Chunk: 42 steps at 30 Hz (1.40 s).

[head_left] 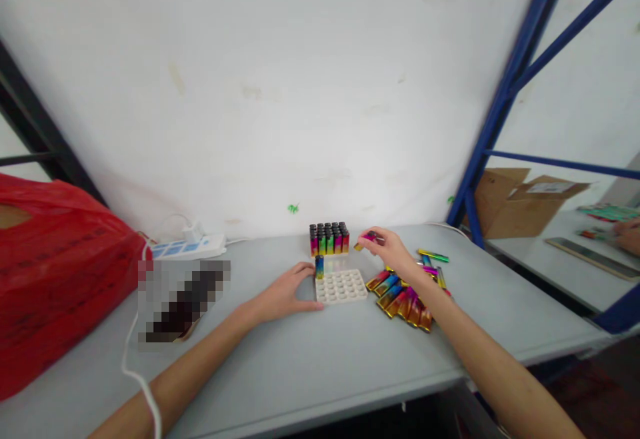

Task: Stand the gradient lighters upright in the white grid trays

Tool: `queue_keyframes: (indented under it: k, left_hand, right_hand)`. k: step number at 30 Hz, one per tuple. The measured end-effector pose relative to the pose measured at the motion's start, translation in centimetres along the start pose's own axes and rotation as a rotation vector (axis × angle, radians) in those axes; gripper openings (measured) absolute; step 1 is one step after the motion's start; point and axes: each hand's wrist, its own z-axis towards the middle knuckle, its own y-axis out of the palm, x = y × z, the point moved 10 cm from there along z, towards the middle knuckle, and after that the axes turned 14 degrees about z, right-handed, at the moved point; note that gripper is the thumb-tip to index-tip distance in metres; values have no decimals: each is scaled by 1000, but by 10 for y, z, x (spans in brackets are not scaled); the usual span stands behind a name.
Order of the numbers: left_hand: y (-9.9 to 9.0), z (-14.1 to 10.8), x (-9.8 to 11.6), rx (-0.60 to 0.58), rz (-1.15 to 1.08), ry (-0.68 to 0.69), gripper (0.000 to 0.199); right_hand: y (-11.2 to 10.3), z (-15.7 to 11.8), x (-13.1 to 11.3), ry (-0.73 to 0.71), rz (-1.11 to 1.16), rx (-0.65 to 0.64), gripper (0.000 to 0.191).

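A white tray with rows of round holes lies on the grey table. One blue lighter stands upright in its back left corner. My left hand rests around the tray's left side, thumb and fingers apart, holding nothing. In my right hand, above and behind the tray's right side, a pink and gold lighter is pinched, tilted. Behind the tray stands a block of upright lighters with black tops. A loose pile of shiny coloured lighters lies right of the tray, partly under my right forearm.
At the left are a red plastic bag, a white power strip, a white cable and a pixelated dark object. Blue rack posts rise at the right. Beyond them are a cardboard box and another person's hand.
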Motion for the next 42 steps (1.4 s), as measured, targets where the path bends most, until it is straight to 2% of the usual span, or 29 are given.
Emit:
queue_keyframes:
  k: [4,9,12,16,21,28,31,35,42]
  left_hand:
    - [1,0,0,-7,-2,1,72]
    - [1,0,-1,4,5,5,73]
    - [-1,-1,0,12,3,11,73]
    - [-1,-1,3,1,2,8,74]
    - [-1,-1,3,-3,6,4,74]
    - [-2,-1,3,11,-1,15,71]
    - [-2,-1,4,11,-4,15,71]
    - [-2,-1,5,16,-10,23,70]
    - [-2,-2,3,24,-16,14,74]
  right_hand:
    - [15,-4,9,105,262,42,63]
    - [52,-13,10,186,469,-126,61]
    - [57,-15,15,200,349,-110,59]
    - [54,-18,10,117,67,-38,59]
    - [55,-21,3,86,-105,-11,45]
    - [60,-24,-14,-10,-151,-57,45]
    - [68,-27,-24,-62,-158,-150,43]
    - [81,-33,-41,-202,-238,-251,48]
    - [100,-32,-23,-145,-260,-311,52]
